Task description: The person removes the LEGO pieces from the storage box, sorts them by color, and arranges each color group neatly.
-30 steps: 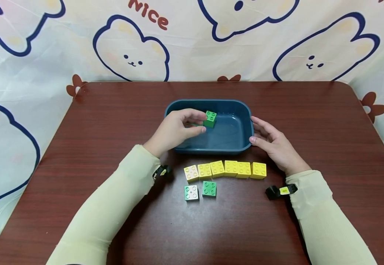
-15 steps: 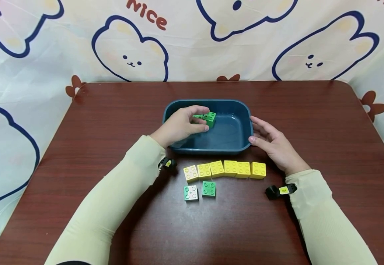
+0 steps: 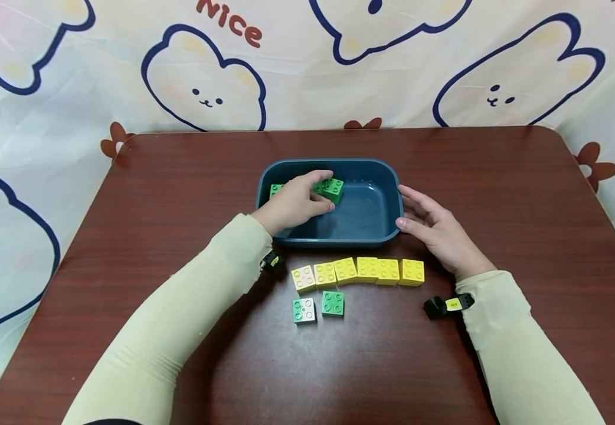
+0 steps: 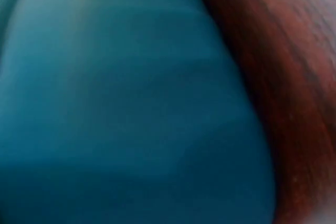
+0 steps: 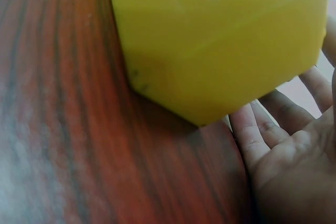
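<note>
Left hand (image 3: 298, 202) curves around a green block (image 3: 333, 189), perhaps touching it.

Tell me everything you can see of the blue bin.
The blue bin is a dark, open-topped rectangular tub with rounded corners and a thin rim; its smooth, slightly glossy surface looks like plastic. It stands upright on the brown table, beyond the row of yellow blocks. Green blocks sit in its left and middle parts, where the left hand reaches in. The right hand touches its right end.
</note>
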A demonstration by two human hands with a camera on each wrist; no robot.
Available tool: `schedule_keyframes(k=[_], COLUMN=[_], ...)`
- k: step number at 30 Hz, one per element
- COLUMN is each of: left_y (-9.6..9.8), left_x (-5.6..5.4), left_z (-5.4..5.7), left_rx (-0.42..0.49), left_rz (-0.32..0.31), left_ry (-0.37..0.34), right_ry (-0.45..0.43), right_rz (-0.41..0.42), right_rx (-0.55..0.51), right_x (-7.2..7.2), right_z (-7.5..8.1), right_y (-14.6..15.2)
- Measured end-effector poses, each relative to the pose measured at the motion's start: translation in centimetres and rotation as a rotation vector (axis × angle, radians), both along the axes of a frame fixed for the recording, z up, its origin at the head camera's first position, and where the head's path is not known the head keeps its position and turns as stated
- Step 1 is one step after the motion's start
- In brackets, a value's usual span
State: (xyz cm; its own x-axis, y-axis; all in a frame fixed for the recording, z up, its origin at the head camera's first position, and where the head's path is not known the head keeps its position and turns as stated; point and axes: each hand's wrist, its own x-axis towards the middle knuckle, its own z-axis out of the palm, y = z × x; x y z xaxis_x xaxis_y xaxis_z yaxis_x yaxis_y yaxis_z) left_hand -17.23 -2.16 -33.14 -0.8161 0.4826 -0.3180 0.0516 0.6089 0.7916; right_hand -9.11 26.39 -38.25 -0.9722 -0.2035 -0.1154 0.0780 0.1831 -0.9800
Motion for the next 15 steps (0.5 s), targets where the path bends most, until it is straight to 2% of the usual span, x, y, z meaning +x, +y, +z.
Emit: schedule_keyframes(k=[8, 15], left_y=[0.43, 0.28], left_x=[-0.05, -0.03], left_z=[-0.19, -0.32], left_rx=[-0.008, 0.029], left_rz=[0.026, 0.060], left_ry=[0.047, 0.014], right_ry=[-0.004, -0.001], right_rz=[-0.009, -0.004], right_rx=[0.009, 0.005], right_x=[-0.04, -0.02], right_z=[0.03, -0.08], right_y=[-0.03, 0.03])
